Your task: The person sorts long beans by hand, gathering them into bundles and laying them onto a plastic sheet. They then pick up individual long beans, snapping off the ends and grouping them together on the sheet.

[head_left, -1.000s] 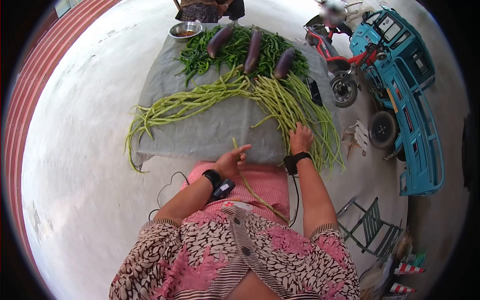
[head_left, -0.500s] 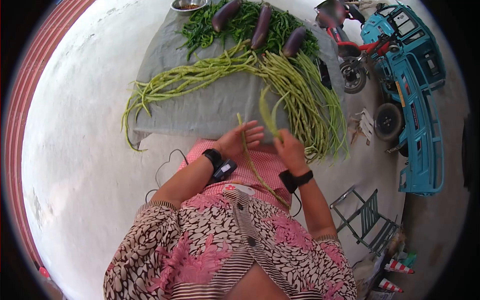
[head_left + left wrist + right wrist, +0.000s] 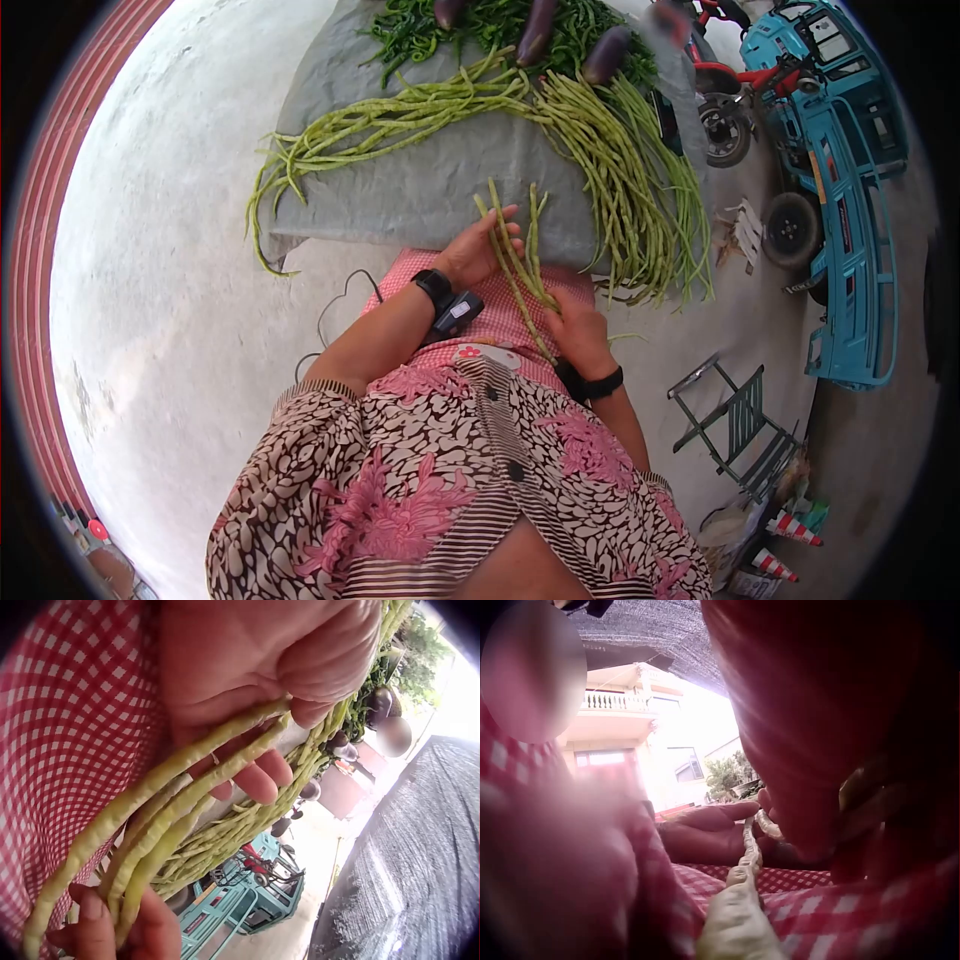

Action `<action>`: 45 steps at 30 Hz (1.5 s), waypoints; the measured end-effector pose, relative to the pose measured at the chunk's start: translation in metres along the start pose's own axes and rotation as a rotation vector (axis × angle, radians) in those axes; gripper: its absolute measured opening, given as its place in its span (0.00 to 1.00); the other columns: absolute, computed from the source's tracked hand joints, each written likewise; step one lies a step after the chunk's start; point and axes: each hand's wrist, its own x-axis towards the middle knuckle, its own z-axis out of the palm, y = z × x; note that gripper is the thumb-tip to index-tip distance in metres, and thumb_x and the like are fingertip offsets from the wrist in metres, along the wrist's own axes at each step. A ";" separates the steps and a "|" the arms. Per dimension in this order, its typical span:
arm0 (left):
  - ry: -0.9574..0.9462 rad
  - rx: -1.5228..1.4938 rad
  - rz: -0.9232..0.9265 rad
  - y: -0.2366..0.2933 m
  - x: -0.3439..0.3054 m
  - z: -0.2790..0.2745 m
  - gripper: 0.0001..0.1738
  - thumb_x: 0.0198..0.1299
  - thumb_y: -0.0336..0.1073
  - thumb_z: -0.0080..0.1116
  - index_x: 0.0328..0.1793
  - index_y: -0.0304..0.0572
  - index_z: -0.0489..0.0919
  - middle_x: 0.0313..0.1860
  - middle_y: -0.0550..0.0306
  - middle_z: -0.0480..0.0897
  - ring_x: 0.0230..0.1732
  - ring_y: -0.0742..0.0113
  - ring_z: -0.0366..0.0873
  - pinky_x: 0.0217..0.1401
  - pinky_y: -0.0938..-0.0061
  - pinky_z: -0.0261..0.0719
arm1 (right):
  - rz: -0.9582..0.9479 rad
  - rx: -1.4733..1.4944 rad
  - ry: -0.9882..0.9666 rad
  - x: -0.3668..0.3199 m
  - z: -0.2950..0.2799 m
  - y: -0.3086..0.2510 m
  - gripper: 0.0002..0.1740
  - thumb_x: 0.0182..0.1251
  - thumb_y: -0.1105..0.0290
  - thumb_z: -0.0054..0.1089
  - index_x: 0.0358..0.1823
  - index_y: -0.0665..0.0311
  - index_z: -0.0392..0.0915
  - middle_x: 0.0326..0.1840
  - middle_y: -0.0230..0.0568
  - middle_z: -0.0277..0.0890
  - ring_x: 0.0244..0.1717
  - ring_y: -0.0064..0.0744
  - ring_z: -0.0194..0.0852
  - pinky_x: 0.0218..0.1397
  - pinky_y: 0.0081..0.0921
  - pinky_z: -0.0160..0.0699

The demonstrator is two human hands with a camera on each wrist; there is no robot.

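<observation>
Over the lap, my left hand [image 3: 478, 252] holds long beans [image 3: 508, 250] with their tips sticking up past the fingers. The left wrist view shows the thumb against the ends of the beans [image 3: 169, 780], which slant across the fingers. Lower down, my right hand [image 3: 578, 332] pinches beans between thumb and fingers [image 3: 91, 930]. In the right wrist view a bean [image 3: 742, 900] runs toward the left hand [image 3: 705, 834]. At the right of the table lies a thick bundle of long beans [image 3: 610, 170].
A grey cloth [image 3: 400, 210] covers the table. On it, more long beans [image 3: 390, 125] curve leftward, with eggplants [image 3: 605, 55] and green peppers [image 3: 410, 35] behind. A dark phone [image 3: 665, 122] lies at the right edge. Beyond stand a folding chair [image 3: 735, 420] and a blue three-wheeler [image 3: 840, 240].
My right hand has drawn beans from the right bundle toward the lap and brought them beside the bean in the left hand. The head view has tilted down.
</observation>
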 end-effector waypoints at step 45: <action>0.047 0.112 0.057 0.009 -0.006 0.031 0.24 0.73 0.45 0.47 0.71 0.47 0.62 0.63 0.56 0.75 0.63 0.59 0.74 0.63 0.61 0.76 | 0.110 0.308 0.009 0.013 0.016 -0.007 0.15 0.63 0.61 0.63 0.44 0.62 0.76 0.39 0.46 0.81 0.39 0.49 0.81 0.41 0.40 0.77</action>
